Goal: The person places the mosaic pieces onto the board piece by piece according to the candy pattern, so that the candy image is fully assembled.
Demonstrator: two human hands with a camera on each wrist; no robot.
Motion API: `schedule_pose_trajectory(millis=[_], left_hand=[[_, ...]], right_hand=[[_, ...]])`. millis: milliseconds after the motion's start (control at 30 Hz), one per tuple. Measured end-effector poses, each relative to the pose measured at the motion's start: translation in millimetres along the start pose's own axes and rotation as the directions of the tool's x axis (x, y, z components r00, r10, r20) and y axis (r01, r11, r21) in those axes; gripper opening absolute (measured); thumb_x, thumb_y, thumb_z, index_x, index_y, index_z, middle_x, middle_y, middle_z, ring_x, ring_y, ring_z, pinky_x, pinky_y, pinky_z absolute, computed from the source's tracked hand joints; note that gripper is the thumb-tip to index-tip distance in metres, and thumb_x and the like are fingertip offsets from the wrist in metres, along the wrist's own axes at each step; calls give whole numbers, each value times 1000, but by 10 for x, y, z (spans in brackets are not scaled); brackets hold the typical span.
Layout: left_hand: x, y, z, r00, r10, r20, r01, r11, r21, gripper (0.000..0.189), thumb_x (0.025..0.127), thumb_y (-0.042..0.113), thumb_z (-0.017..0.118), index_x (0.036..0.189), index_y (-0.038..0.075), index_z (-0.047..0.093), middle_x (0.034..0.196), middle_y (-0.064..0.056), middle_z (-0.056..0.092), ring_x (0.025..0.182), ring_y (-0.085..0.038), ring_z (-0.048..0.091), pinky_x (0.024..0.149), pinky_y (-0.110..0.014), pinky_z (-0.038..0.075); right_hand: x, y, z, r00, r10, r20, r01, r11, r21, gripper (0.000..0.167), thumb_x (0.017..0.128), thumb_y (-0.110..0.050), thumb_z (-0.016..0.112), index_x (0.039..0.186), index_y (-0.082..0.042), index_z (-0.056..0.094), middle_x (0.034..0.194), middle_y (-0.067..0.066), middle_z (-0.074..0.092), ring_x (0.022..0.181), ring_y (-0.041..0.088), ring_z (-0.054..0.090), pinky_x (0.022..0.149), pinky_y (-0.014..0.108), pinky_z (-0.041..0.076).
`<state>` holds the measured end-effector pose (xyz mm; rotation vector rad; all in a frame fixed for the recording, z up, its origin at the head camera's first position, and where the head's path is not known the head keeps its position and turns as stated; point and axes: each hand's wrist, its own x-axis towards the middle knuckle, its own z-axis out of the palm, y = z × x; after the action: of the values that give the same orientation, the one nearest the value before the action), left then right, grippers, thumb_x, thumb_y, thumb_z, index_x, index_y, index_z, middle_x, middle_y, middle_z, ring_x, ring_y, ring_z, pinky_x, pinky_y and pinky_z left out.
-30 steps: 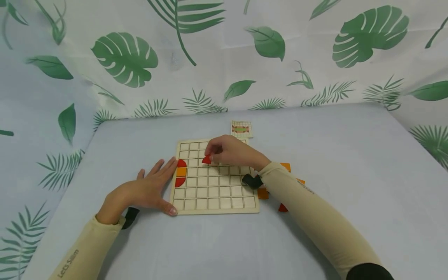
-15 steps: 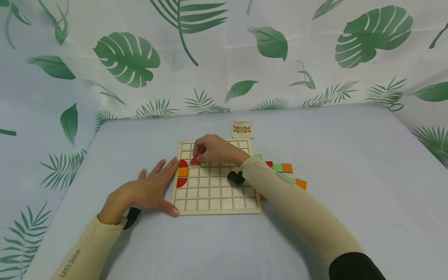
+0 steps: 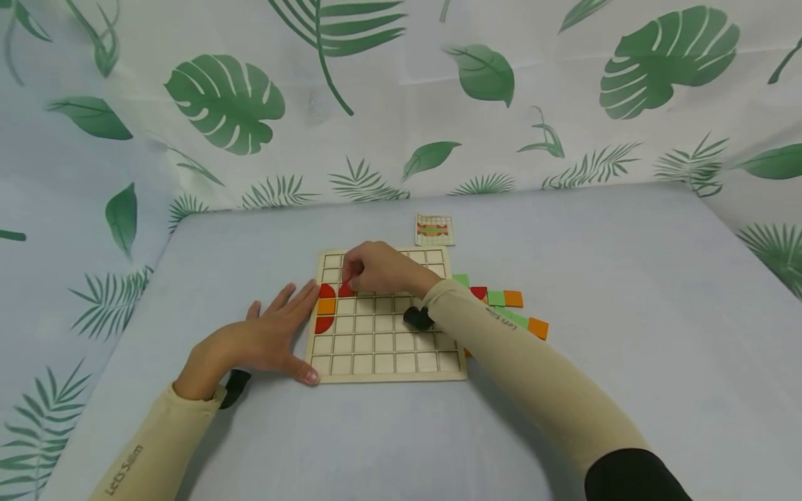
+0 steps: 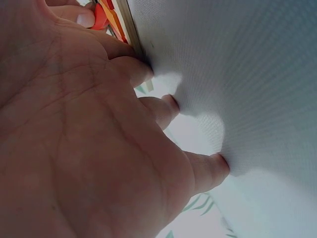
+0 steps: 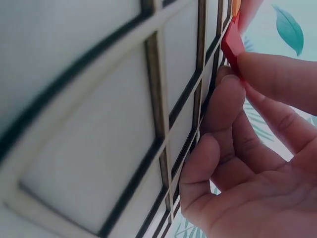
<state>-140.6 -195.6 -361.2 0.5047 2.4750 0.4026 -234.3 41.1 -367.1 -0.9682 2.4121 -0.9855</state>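
A wooden grid board (image 3: pixel 382 346) lies on the table. Along its left column sit an orange square tile (image 3: pixel 326 306) and two rounded red tiles, one above (image 3: pixel 327 291) and one below (image 3: pixel 323 325). Just right of the upper one, my right hand (image 3: pixel 387 268) pinches another red tile (image 5: pixel 232 43) between thumb and finger, down at the grid; whether it is fully seated is hidden by the fingers. My left hand (image 3: pixel 266 341) rests with spread fingers at the board's left edge, thumb at the near corner. Its fingertips press on the table in the left wrist view.
Behind the board lies a small pattern card (image 3: pixel 434 230). To the right, partly under the right forearm, are loose tiles: green (image 3: pixel 496 298), orange (image 3: pixel 514 299), red (image 3: pixel 479 292) and others. A leaf-printed cloth (image 3: pixel 376 104) hangs behind the table.
My right hand has moved left across the board with the red tile, to the column beside the filled one, then nearly stopped. The left hand stays put. More loose tiles show beyond the right forearm.
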Motion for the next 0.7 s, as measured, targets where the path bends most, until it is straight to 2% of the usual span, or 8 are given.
schedule_pose_trajectory(millis=[233,533,700], left_hand=[[0,-23,5,1000,17,-7,-17,1000,5,146,75,62,93,172,5,0,180,-14,-6,162,-46,-10,114,-85,0],[5,-20,-1,1000,23,-6,-23,1000,12,146,75,62,92,172,4,-1,179,-15,-6,161,-46,-10,114,-85,0],[13,-12,2,1000,14,-4,-14,1000,10,146,75,61,93,172,5,0,179,-15,-5,161,-46,-10,114,-85,-1]], right_hand=[[0,-6,2,1000,-9,-15,9,1000,-20,9,98,-1,71,93,-5,77,84,3,73,79,19,65,80,32,52],[3,2,27,1000,4,-30,-4,1000,-16,10,95,2,69,94,-5,76,85,3,70,78,17,59,76,30,49],[-32,10,31,1000,7,-25,-7,1000,-21,11,95,-1,69,103,-4,76,89,4,70,81,17,59,78,30,49]])
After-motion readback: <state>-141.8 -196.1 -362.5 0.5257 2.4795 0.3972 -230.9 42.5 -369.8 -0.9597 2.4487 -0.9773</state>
